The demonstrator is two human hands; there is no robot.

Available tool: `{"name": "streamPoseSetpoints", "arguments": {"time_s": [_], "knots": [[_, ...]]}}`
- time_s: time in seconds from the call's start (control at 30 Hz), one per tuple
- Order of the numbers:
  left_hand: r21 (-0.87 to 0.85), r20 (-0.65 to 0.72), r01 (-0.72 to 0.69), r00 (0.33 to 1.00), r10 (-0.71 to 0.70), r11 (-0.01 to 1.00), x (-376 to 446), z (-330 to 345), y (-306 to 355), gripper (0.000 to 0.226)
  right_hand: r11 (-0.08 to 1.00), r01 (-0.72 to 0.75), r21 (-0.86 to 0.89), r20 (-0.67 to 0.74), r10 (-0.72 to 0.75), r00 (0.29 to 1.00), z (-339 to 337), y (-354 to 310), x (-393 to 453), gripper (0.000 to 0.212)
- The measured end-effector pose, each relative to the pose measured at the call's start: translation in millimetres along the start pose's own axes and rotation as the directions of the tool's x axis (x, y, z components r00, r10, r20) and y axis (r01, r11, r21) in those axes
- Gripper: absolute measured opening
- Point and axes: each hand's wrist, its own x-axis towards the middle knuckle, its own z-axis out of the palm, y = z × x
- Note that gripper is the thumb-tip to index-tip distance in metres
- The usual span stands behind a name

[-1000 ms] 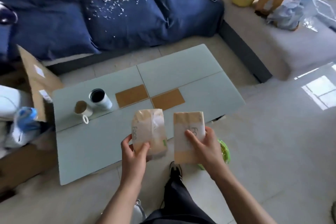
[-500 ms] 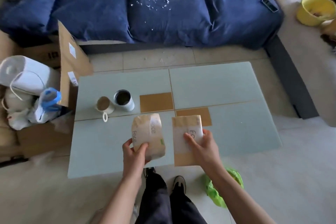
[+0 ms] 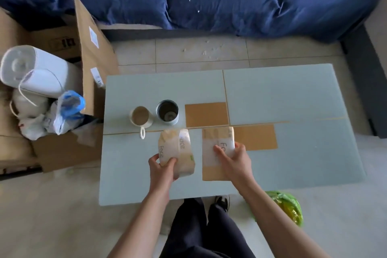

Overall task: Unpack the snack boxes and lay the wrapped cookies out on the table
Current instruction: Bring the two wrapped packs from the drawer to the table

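Left hand [image 3: 162, 166] grasps left snack box [image 3: 176, 151], right hand [image 3: 234, 158] grasps right snack box [image 3: 216, 153]; both boxes over table [image 3: 293, 94] near edge, long axes running near-to-far, hands at near ends

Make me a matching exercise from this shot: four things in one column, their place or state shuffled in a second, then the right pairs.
1. mug
2. tin can
3. left snack box
4. green bag

a. lying on the floor beside the table
b. held in the left hand
c. filled with a milky brown drink
d. open, dark inside

Pairs: 1-c, 2-d, 3-b, 4-a
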Motion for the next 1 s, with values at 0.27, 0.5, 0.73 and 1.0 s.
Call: {"name": "streamPoseSetpoints", "arguments": {"time_s": [0.27,0.5,0.73,1.0], "knots": [[0.015,0.052,0.043,0.998,-0.044,0.999,41,-5,-6,0.045,0.996,-0.029,-0.088,0.038,0.032,0.999,30,-10,36,0.045],[0.07,0.127,0.061,0.989,-0.069,0.996,66,42,-6,0.043,0.993,-0.041,-0.112,0.014,0.043,0.999,25,4,90,0.056],[0.176,0.15,0.004,0.988,-0.031,0.984,110,118,-6,0.049,0.985,-0.072,-0.158,-0.028,0.068,0.997,3,23,168,0.059],[0.219,0.069,-0.082,0.995,0.069,0.972,161,194,-8,0.056,0.949,-0.012,-0.316,-0.094,-0.019,0.995,-23,36,255,0.063]]}}
